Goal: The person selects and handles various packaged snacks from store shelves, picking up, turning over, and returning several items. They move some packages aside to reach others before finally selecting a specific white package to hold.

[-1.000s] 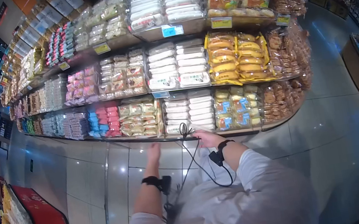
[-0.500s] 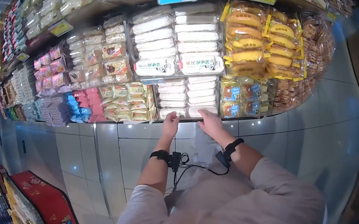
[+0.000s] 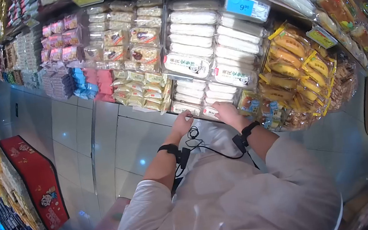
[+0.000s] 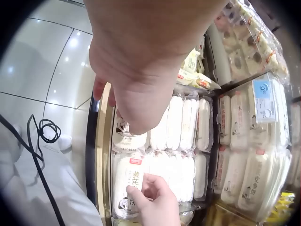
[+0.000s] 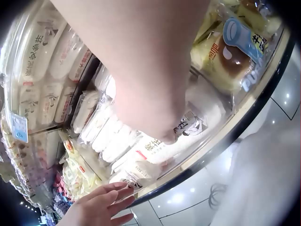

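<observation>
On the lowest shelf two rows of white, clear-wrapped flat cakes stand side by side, with printed packs at the front. In the head view my right hand (image 3: 226,112) is at the front of the right row. The left wrist view shows its thumb and curled fingers pinching the edge of a printed pack of cakes (image 4: 126,174). My left hand (image 3: 183,122) is at the front of the left row. In the right wrist view its fingers (image 5: 110,197) are extended, right at the wrapper of the left row's front pack (image 5: 136,174).
Yellow-wrapped packs (image 3: 293,67) and blue-printed packs (image 3: 271,112) stand to the right, cream packets (image 3: 143,91) to the left. A blue price tag (image 3: 246,4) hangs above. Black cable (image 3: 222,152) loops between my wrists. A red-sided display (image 3: 36,178) stands on the left.
My hands came together at the lowest shelf's front, and the shelf appears closer and tilted. In the last half second my right hand has curled onto the printed pack.
</observation>
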`<action>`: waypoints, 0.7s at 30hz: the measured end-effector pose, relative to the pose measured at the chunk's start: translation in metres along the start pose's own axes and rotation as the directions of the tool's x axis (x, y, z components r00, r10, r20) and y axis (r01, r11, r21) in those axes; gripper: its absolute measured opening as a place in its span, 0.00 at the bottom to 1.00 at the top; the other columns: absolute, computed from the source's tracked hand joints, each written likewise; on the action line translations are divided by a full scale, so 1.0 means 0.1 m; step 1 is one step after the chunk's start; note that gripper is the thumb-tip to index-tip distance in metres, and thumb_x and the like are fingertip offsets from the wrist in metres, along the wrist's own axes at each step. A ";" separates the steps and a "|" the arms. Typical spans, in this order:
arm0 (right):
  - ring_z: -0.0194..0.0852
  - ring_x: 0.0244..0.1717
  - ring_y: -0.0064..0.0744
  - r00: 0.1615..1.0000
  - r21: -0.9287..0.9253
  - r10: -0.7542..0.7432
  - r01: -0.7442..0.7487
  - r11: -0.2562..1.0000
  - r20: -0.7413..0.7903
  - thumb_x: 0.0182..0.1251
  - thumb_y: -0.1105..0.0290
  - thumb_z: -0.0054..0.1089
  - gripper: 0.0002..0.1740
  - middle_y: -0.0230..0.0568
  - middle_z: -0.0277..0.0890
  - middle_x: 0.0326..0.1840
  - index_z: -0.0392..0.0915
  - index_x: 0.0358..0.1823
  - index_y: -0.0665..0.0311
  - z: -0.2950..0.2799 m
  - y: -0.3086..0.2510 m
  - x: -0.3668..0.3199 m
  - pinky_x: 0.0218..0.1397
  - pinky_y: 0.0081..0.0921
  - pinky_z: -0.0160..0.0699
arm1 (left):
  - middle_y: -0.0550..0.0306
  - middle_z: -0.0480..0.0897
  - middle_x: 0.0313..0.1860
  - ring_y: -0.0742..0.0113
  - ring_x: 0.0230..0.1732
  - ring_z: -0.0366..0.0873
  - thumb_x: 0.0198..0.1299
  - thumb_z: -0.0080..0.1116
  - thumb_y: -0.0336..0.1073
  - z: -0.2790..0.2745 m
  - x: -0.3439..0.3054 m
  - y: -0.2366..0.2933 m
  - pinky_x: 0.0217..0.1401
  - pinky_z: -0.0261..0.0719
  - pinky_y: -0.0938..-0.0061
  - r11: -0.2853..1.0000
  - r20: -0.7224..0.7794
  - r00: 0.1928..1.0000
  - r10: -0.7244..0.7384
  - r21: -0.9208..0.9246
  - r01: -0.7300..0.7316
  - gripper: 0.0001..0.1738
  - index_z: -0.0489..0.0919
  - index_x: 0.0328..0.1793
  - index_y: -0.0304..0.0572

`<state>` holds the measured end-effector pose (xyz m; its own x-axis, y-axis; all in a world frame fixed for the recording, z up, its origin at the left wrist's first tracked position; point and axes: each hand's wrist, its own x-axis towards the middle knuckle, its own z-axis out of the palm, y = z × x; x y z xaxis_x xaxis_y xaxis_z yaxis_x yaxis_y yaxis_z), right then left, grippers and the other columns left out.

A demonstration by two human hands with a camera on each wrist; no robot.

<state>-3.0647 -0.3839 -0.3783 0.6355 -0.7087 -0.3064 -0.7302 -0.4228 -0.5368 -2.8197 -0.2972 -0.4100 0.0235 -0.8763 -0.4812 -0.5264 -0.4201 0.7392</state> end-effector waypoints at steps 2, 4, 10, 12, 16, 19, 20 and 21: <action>0.78 0.53 0.50 0.996 -0.045 0.009 -0.005 0.999 0.086 0.57 0.67 0.67 0.20 0.47 0.80 0.49 0.77 0.53 0.57 -0.02 -0.02 0.02 0.54 0.44 0.77 | 0.41 0.81 0.58 0.48 0.59 0.79 0.62 0.60 0.43 -0.02 -0.07 -0.07 0.64 0.75 0.62 0.999 -0.015 0.999 -0.052 0.005 0.052 0.22 0.78 0.59 0.41; 0.77 0.54 0.48 0.986 -0.094 0.015 0.001 0.996 0.166 0.58 0.68 0.66 0.19 0.46 0.79 0.51 0.79 0.51 0.57 -0.03 -0.06 0.04 0.55 0.44 0.76 | 0.42 0.81 0.58 0.48 0.59 0.79 0.62 0.60 0.43 -0.05 -0.15 -0.16 0.64 0.75 0.62 0.987 -0.055 0.987 -0.152 -0.061 0.148 0.22 0.78 0.59 0.41; 0.71 0.54 0.54 0.998 -0.222 0.060 -0.057 0.973 0.006 0.56 0.71 0.64 0.20 0.49 0.73 0.50 0.80 0.53 0.58 0.17 -0.16 0.02 0.58 0.42 0.75 | 0.58 0.80 0.50 0.61 0.56 0.78 0.65 0.56 0.47 -0.41 -0.88 -0.74 0.54 0.76 0.63 0.690 -0.116 0.835 -0.537 -0.630 0.356 0.21 0.77 0.60 0.45; 0.72 0.54 0.52 0.998 -0.241 0.040 -0.051 0.969 -0.049 0.58 0.72 0.61 0.18 0.48 0.73 0.49 0.79 0.51 0.58 0.35 -0.08 0.00 0.57 0.44 0.76 | 0.60 0.79 0.51 0.62 0.56 0.77 0.67 0.55 0.48 -0.63 -1.41 -0.72 0.55 0.75 0.63 0.520 -0.121 0.752 -0.648 -0.792 0.320 0.22 0.75 0.61 0.47; 0.73 0.52 0.56 0.986 -0.220 -0.003 -0.035 0.975 -0.169 0.55 0.71 0.62 0.19 0.54 0.73 0.48 0.77 0.50 0.64 0.27 -0.13 -0.04 0.56 0.46 0.76 | 0.57 0.78 0.57 0.61 0.56 0.77 0.68 0.53 0.48 -0.66 -2.55 -1.46 0.55 0.75 0.62 0.326 -0.200 0.648 -0.735 -0.942 0.078 0.23 0.72 0.65 0.48; 0.75 0.53 0.58 0.966 -0.066 0.012 -0.030 0.997 -0.257 0.53 0.67 0.65 0.22 0.63 0.72 0.52 0.78 0.50 0.69 0.28 -0.11 -0.11 0.56 0.47 0.76 | 0.56 0.78 0.60 0.61 0.57 0.77 0.68 0.53 0.48 -0.54 -3.56 -1.95 0.55 0.75 0.62 0.202 -0.220 0.534 -0.816 -0.975 -0.092 0.22 0.72 0.64 0.49; 0.76 0.49 0.59 0.962 -0.020 0.066 -0.074 0.997 -0.265 0.54 0.67 0.64 0.21 0.62 0.75 0.48 0.79 0.49 0.69 0.28 -0.13 -0.13 0.54 0.46 0.77 | 0.55 0.78 0.60 0.61 0.57 0.78 0.69 0.51 0.48 -0.43 -3.90 -2.12 0.54 0.76 0.63 0.152 -0.215 0.510 -0.833 -0.975 -0.164 0.22 0.71 0.65 0.49; 0.78 0.45 0.59 0.954 0.031 0.130 -0.126 0.992 -0.271 0.54 0.66 0.63 0.20 0.61 0.77 0.44 0.79 0.48 0.69 0.31 -0.11 -0.17 0.52 0.46 0.78 | 0.55 0.78 0.60 0.60 0.57 0.78 0.70 0.50 0.49 -0.29 -4.24 -2.30 0.53 0.76 0.64 0.104 -0.206 0.492 -0.846 -0.968 -0.227 0.23 0.70 0.65 0.49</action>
<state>-3.0590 -0.3496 -0.3919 0.4435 -0.8838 -0.1490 -0.7964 -0.3123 -0.5180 -2.6844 0.1646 -0.3623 0.6316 -0.1242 -0.7653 0.7632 -0.0736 0.6419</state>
